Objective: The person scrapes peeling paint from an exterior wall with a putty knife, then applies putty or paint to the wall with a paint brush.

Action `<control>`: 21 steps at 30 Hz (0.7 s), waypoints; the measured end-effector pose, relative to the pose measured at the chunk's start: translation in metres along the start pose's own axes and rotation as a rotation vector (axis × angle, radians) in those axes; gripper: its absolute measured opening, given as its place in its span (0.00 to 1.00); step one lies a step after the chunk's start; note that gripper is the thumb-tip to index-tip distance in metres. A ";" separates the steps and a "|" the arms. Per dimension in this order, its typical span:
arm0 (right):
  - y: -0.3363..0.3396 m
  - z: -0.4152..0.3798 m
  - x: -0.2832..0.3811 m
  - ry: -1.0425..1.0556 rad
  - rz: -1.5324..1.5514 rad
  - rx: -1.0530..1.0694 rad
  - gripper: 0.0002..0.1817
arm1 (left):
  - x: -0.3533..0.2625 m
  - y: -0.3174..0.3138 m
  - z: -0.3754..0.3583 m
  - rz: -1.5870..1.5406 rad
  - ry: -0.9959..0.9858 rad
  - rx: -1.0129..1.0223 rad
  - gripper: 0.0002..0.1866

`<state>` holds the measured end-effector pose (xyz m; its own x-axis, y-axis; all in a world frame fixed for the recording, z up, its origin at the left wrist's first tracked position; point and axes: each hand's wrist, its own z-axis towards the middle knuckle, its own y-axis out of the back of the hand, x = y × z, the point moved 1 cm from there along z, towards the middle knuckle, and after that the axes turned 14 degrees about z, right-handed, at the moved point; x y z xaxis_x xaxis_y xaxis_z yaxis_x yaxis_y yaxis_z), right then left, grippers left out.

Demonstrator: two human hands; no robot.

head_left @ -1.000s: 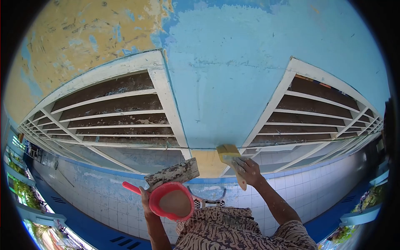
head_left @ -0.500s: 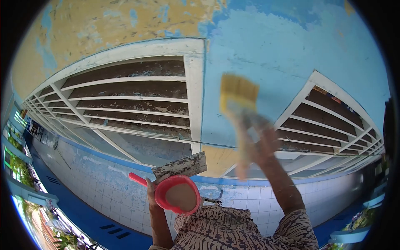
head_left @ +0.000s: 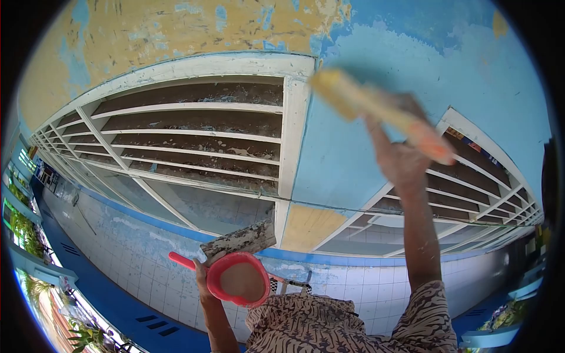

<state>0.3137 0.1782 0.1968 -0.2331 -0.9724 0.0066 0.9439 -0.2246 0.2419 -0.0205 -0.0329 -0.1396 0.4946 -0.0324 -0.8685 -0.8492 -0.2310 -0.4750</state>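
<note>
My right hand (head_left: 401, 162) is raised to the blue wall (head_left: 353, 159), closed around a wide paintbrush (head_left: 376, 112) with an orange-tipped handle. The brush is blurred, its pale yellow bristles near the upper corner of a white window frame (head_left: 297, 123). Low in front of my body, my left hand (head_left: 202, 281) is closed on a pink-red dipper (head_left: 259, 299) with a short handle. Beige liquid (head_left: 240, 281) lies inside its bowl. A flat, paint-crusted plate (head_left: 241, 240) sticks out just behind the dipper, beside my left hand.
White-slatted window openings (head_left: 194, 132) stretch left, and another slatted window (head_left: 471, 170) is at right. The upper left wall (head_left: 176, 29) shows peeling yellow paint. Below are white tiles (head_left: 153, 259) and a blue ledge (head_left: 123, 300). Plants (head_left: 88, 335) stand at lower left.
My right hand has moved up and right, and the brush has swung from upright to slanting up-left, toward the window frame's corner. The dipper and plate have shifted slightly left in view.
</note>
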 end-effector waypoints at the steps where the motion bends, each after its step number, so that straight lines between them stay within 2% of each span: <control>1: 0.007 0.024 0.005 0.149 -0.130 -0.051 0.10 | 0.002 0.000 0.000 0.002 0.000 0.004 0.48; 2: 0.008 0.037 0.024 0.151 -0.134 -0.053 0.10 | 0.007 0.001 0.002 -0.036 0.014 0.003 0.49; 4: 0.001 0.048 0.061 -0.505 -0.600 0.004 0.11 | 0.013 0.003 0.006 -0.072 0.024 0.012 0.49; 5: 0.004 0.022 0.046 -0.500 -0.607 -0.001 0.11 | 0.017 0.002 0.008 -0.064 0.026 0.056 0.49; 7: -0.002 -0.069 -0.008 0.282 -0.609 0.266 0.10 | 0.022 -0.002 0.010 -0.064 0.021 0.107 0.50; 8: -0.016 -0.097 0.005 0.380 -0.576 0.228 0.11 | 0.023 -0.005 0.010 -0.076 0.049 0.096 0.49; 9: -0.027 -0.118 0.026 0.265 -0.573 0.378 0.21 | 0.023 -0.005 0.010 -0.085 0.078 0.087 0.49; 11: -0.027 -0.197 0.037 -0.006 -0.237 0.678 0.21 | 0.022 -0.003 0.015 -0.091 0.077 0.125 0.48; 12: -0.020 -0.183 0.037 -0.004 -0.255 0.674 0.21 | 0.023 -0.003 0.015 -0.100 0.090 0.138 0.48; 14: -0.001 -0.132 0.034 -0.221 -0.196 0.594 0.20 | 0.022 -0.011 0.018 -0.064 0.082 0.145 0.48; 15: 0.020 -0.118 0.018 -0.201 -0.251 0.545 0.19 | 0.022 -0.014 0.021 -0.031 0.074 0.134 0.48; 16: 0.041 -0.079 0.013 -0.397 0.004 0.333 0.18 | 0.025 -0.015 0.026 -0.027 0.075 0.156 0.48; 18: 0.083 -0.021 0.003 -0.306 -0.179 0.099 0.14 | 0.030 -0.019 0.035 -0.038 0.079 0.292 0.48; 19: 0.099 0.008 0.005 -0.340 -0.134 -0.078 0.12 | 0.028 -0.028 0.039 -0.034 0.084 0.307 0.48; 21: 0.113 0.061 0.020 -0.017 -0.296 -0.191 0.09 | 0.027 -0.051 0.041 -0.007 0.104 0.352 0.46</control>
<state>0.4018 0.1375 0.2840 -0.5051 -0.8628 -0.0204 0.8614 -0.5055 0.0496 0.0283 0.0183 -0.1447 0.5014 -0.1345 -0.8547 -0.8485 0.1168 -0.5161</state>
